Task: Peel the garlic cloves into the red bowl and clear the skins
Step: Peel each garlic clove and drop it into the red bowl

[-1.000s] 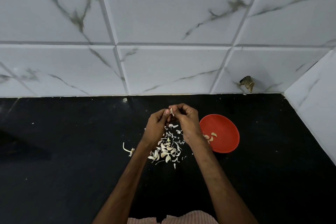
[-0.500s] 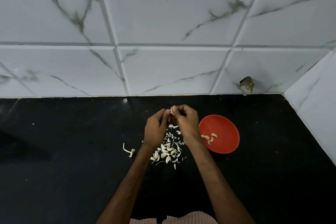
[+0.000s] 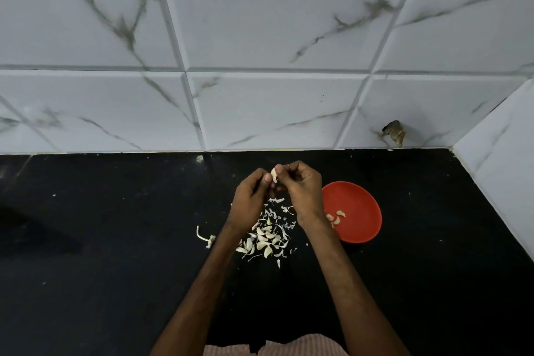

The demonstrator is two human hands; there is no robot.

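left hand point(image 3: 250, 196), right hand point(image 3: 300, 191): both pinch garlic clove point(image 3: 273, 175) | clove seemingly barer than before | red bowl point(image 3: 361, 205) unmoved

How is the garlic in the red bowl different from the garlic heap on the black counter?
The bowl cloves are just a few in the red bowl; the counter heap has many more pieces. The bowl cloves show no loose skins; the counter heap is mixed with thin papery skins. Both are pale, curved garlic.
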